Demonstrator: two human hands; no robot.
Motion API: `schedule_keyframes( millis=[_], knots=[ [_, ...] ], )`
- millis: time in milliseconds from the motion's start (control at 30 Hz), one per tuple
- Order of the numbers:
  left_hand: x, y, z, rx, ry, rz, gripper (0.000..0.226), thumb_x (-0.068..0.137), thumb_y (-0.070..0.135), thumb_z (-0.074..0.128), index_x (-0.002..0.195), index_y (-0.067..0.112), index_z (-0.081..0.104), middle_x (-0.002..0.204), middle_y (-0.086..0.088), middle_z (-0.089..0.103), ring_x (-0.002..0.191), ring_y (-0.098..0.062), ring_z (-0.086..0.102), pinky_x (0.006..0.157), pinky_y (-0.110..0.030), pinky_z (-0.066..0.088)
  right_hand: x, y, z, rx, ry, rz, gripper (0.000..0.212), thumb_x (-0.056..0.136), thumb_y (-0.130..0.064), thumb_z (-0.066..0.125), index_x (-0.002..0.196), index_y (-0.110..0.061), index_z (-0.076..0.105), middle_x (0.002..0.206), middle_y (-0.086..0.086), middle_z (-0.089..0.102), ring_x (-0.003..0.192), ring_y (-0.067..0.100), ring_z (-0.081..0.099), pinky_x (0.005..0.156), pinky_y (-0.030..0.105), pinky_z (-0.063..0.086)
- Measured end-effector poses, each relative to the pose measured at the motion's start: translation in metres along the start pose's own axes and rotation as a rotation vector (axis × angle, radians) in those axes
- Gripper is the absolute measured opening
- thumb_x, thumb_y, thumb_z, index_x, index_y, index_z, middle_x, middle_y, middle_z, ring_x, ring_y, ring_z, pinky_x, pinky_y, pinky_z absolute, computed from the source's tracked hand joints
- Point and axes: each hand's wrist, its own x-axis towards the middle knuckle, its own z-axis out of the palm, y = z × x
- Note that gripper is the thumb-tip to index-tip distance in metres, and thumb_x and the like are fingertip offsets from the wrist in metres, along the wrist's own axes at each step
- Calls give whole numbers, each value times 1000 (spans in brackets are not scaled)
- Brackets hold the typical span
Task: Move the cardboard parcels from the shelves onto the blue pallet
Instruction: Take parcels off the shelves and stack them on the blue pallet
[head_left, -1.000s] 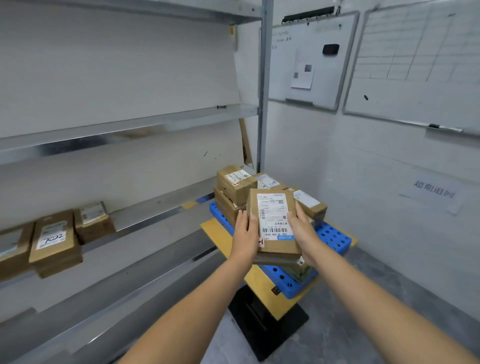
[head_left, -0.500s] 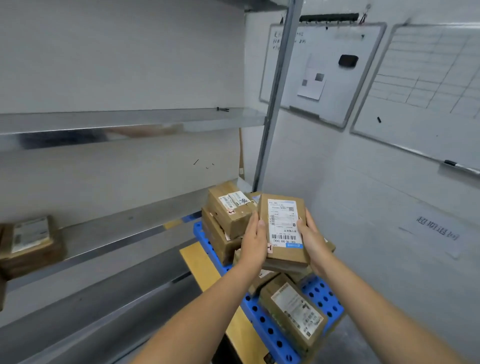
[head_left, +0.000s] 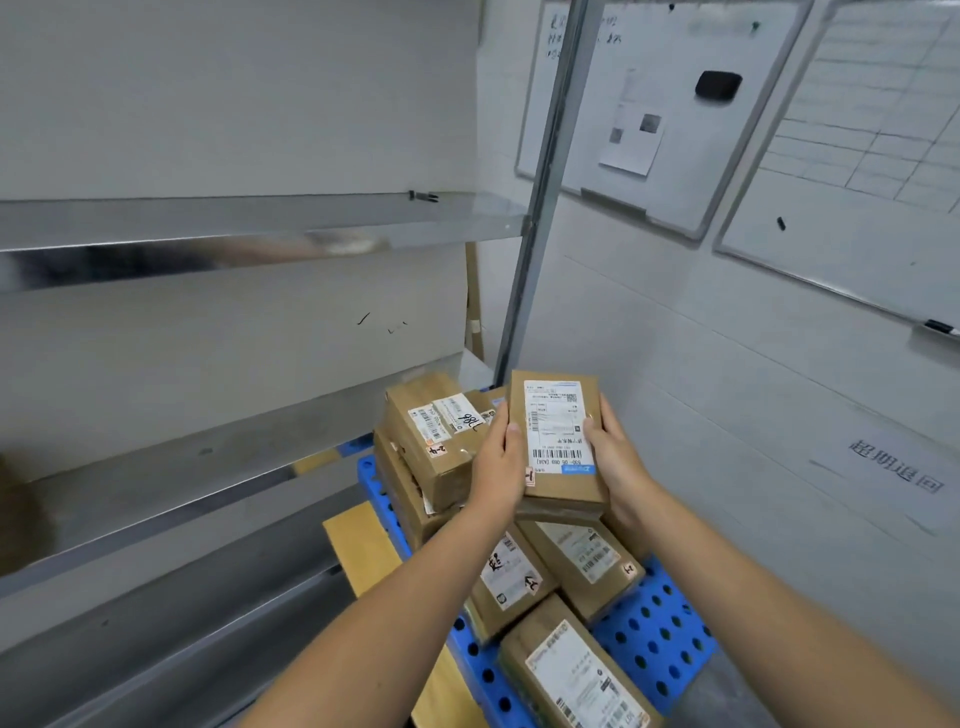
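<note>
Nearest the camera, a flat brown cardboard parcel with a white shipping label (head_left: 571, 675) is lying on the front of the blue perforated plastic pallet (head_left: 655, 640), which is sitting on a yellow board (head_left: 358, 540). Just behind it, two more labelled brown parcels (head_left: 511, 577) (head_left: 587, 561) are lying side by side on the pallet. Above these, both bare forearms are reaching forward. The left hand (head_left: 497, 467) and the right hand (head_left: 619, 462) are gripping a slim brown cardboard box with a long white barcode label (head_left: 555, 441). Each hand is clasping one long edge, thumb on the top face and fingers curled underneath. This box is hanging over the pallet's parcels; whether it is touching them I cannot tell. Left of the hands, a brown box with a handwritten label (head_left: 431, 431) is resting on another brown box (head_left: 400, 488) at the pallet's far end. Grey metal shelves (head_left: 208, 452) are running along the left, ending at a grey upright post (head_left: 545, 182). On the far wall, two whiteboards (head_left: 649, 171) (head_left: 857, 156) are hanging, the nearer one carrying a black eraser (head_left: 718, 85).
</note>
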Motion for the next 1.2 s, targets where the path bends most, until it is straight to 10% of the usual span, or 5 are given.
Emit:
schedule_keyframes(
  millis=[133, 333, 500, 700, 1200],
  knots=[
    [32, -5, 22, 43, 49, -19, 49, 108, 28, 30, 156, 27, 24, 150, 0, 46, 129, -15, 51, 106, -35, 46, 44, -2, -11, -22, -74, 13, 49, 106, -23, 33, 151, -40, 24, 130, 5, 62, 94, 16, 70, 55, 24, 57],
    [80, -19, 53, 140, 257, -55, 47, 108, 28, 30, 155, 26, 25, 124, 20, 41, 109, 7, 41, 73, 5, 30, 127, -5, -16, -90, -264, 31, 49, 105, -24, 36, 151, -39, 25, 136, 1, 59, 105, 19, 68, 79, 35, 60],
    [115, -37, 73, 173, 463, -118, 41, 108, 28, 29, 148, 22, 27, 128, -2, 62, 105, -13, 64, 80, -27, 54, 178, 6, -6, -95, -416, 53, 50, 105, -20, 36, 152, -36, 26, 138, 2, 58, 107, 17, 66, 77, 27, 58],
    [144, -45, 75, 380, 554, -231, 21, 106, 18, 34, 125, 20, 42, 113, -5, 68, 75, 5, 58, 49, -6, 43, 215, 24, 7, -96, -513, 97, 50, 106, -21, 33, 152, -37, 23, 142, 1, 54, 117, 22, 61, 93, 37, 53],
    [148, -36, 77, 754, 539, -178, 73, 90, -10, 46, 155, 1, 12, 159, -20, 21, 145, -35, 27, 117, -44, 30, 229, 31, 27, -107, -606, 143, 50, 107, -27, 28, 154, -36, 17, 143, 3, 52, 102, 14, 59, 91, 32, 49]
  ],
)
